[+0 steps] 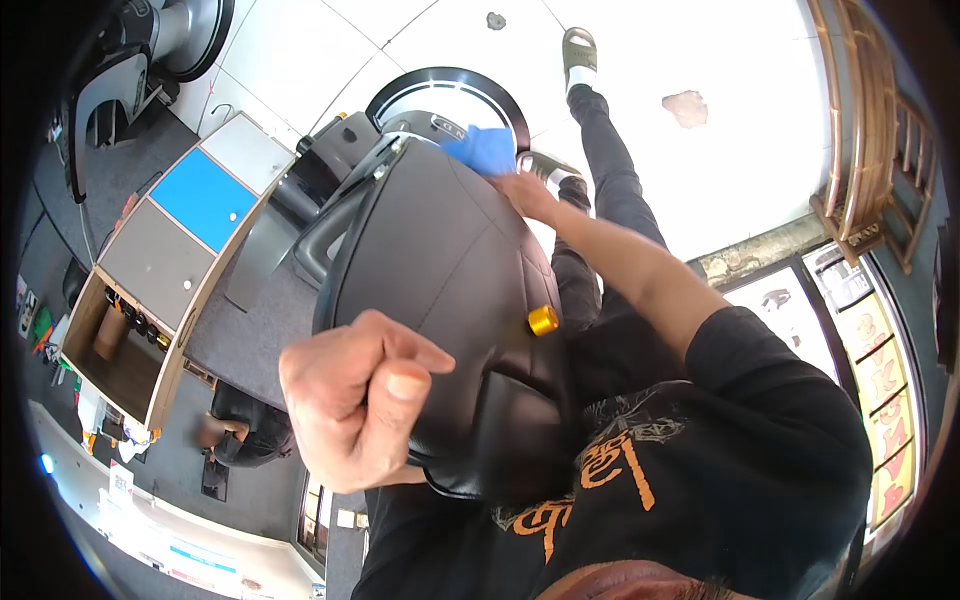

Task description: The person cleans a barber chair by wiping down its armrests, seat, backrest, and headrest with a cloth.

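A black padded salon chair (430,240) with stitched seams fills the middle of the head view. On the right side, my right hand (525,195) is closed on a blue cloth (485,152) at the chair's far edge. Nearer the camera, my left hand (360,400) is curled into a loose fist over the chair's near left part, with thumb and index finger bent and nothing visible between them. A small yellow cylindrical piece (543,320) sits at the chair's right side, apart from both hands.
A cabinet (205,195) with white, blue and grey doors stands on the left. The chair's round base (450,85) rests on white floor tiles. Another person (250,430) is at the lower left. A bamboo rack (865,130) is at the upper right, near a glass door.
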Motion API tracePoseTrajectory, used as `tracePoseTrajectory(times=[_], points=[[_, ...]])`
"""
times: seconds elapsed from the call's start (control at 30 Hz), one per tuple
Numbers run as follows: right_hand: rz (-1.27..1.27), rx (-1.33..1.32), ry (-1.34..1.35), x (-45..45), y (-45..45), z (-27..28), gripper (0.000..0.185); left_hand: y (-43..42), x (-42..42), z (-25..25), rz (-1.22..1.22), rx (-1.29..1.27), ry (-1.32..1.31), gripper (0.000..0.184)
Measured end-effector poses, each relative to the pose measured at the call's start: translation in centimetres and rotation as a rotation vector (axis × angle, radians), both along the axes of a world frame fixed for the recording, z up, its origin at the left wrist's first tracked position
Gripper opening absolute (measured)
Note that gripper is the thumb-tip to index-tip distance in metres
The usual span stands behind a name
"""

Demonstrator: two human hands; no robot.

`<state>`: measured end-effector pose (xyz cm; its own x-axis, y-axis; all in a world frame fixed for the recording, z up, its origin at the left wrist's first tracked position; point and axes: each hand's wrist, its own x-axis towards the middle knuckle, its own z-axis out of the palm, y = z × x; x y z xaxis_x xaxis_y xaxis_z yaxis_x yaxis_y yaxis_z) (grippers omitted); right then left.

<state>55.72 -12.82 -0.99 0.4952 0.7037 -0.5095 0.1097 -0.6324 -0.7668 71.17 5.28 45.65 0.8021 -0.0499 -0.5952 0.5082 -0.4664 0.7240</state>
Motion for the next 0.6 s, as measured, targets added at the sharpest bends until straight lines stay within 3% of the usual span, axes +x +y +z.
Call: tracePoseTrajectory(times=[0.1,0.17,0.3,0.37,0.47,0.5,0.57,0.6], points=[[-0.100,0.023,-0.010,-5.9,-2.4,-0.2,0.039,0.8,0.1,0.2,-0.073,0.007,0.015,0.071],[-0.002,0.011,-0.034,-8.9,-4.2,-0.7,0.045,0.9,0.0,0.2,-0.103,0.012,0.013,0.071],[0.031,-0.210,0.128,-10.3,-6.7,2.9,0.030,0.0,-0.2,0.3,-0.010,0.039,-0.033,0.071],[0.150,-0.135,0.053,-11.9,-8.6,3.0,0.023,0.0,0.2,0.4,-0.012,0.029,-0.047,0.070],[0.455,-0.327,0.284,-12.7,-8.7,4.3,0.028,-0.3,-0.2,0.3,0.010,0.039,-0.100,0.068],[0.567,-0.335,0.309,-12.6,-8.3,4.0,0.030,-0.2,-0.1,0.3,-0.008,0.046,-0.112,0.056],[0.549,-0.335,0.417,-12.0,-8.4,3.1,0.031,0.2,0.0,0.5,-0.050,0.060,-0.115,0.034],[0.540,-0.332,0.476,-12.2,-8.4,2.5,0.031,0.3,0.0,0.6,-0.054,0.059,-0.119,0.032]])
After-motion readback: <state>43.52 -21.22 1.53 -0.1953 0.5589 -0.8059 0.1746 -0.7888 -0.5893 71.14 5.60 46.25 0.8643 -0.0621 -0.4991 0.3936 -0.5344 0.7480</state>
